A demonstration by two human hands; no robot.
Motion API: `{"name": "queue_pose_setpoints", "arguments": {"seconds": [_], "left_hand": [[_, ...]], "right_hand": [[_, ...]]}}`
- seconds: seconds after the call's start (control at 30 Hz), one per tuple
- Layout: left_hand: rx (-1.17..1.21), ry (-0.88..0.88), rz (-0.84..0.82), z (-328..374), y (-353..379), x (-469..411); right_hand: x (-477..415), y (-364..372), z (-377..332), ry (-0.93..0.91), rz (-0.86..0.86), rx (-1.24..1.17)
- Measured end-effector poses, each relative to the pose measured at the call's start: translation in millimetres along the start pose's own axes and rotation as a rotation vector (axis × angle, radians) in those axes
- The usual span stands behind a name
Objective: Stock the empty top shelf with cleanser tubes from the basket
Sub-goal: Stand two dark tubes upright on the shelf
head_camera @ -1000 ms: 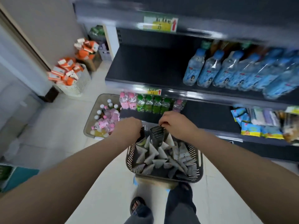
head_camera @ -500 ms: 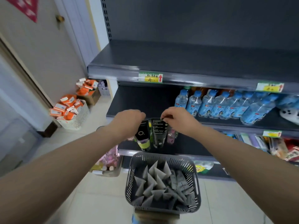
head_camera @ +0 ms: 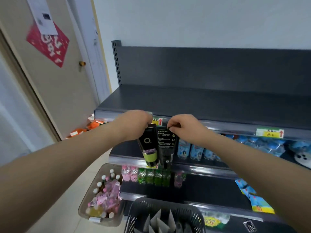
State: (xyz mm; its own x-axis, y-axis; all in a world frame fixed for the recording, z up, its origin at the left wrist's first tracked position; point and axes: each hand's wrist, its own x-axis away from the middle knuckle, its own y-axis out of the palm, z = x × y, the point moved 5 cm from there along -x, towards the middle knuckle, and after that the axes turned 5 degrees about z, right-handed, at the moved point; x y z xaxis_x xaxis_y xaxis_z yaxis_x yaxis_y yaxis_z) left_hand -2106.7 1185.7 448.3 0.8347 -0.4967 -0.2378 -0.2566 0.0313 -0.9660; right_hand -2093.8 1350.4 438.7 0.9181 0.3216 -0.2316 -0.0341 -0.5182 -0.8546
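Bare dark top shelf [head_camera: 210,105]

A small shop: dark metal gondola shelving [head_camera: 202,101] carries yellow price tags [head_camera: 270,132] along its front edges, rows of water bottles [head_camera: 196,151] and coloured drinks [head_camera: 151,178] fill the lower shelves, and a floor bin [head_camera: 101,199] holds more bottled stock.

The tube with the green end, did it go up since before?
Yes. The green-ended cleanser tube rose from the basket to the top shelf edge.

Two hands [head_camera: 134,125], two cleanser tubes [head_camera: 149,145], one basket [head_camera: 139,209].
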Motion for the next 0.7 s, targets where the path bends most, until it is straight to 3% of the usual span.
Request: {"name": "queue_pose_setpoints", "arguments": {"seconds": [0.4,0.7], "left_hand": [[-0.027,0.088,0.146,-49.7,-101.7,-77.5],[-0.027,0.146,0.164,-102.5,-108.2,-142.0]], "right_hand": [[-77.4,-87.9,-32.3,0.001,0.247,-0.052],[-155.3,-113.7,-39.5,0.096,0.364,0.012]]}}
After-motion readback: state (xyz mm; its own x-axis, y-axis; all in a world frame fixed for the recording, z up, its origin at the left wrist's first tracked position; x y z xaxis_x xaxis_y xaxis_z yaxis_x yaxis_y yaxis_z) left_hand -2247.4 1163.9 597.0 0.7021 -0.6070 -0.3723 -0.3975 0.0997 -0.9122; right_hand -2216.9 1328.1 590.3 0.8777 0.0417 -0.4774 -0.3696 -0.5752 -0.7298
